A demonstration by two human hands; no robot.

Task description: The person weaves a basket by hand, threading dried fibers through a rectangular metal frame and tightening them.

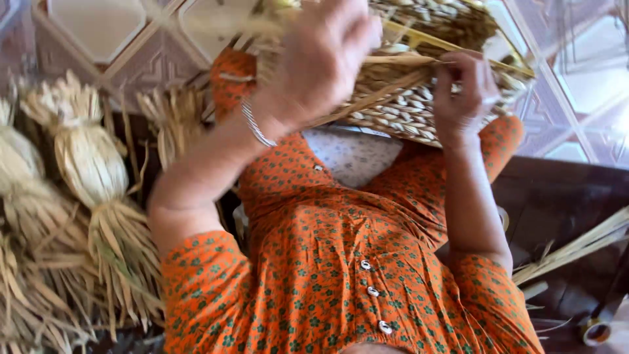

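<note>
Weaving step in progress: right hand [462, 92] is pinching a straw strand [400, 60] against the half-woven basket [406, 105] at upper centre. Left hand [321, 56] is blurred; can't tell its grip. Next move likely needs threading that strand between weave rows.

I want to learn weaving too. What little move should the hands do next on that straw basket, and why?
Probably pull the loose pale straw strip snug. The right hand pinches its end against the half-woven tan straw basket, while the left hand is blurred over the basket's rim. The strip lies across the weave and does not look tucked in, so tightening seems the likely small step.
</note>
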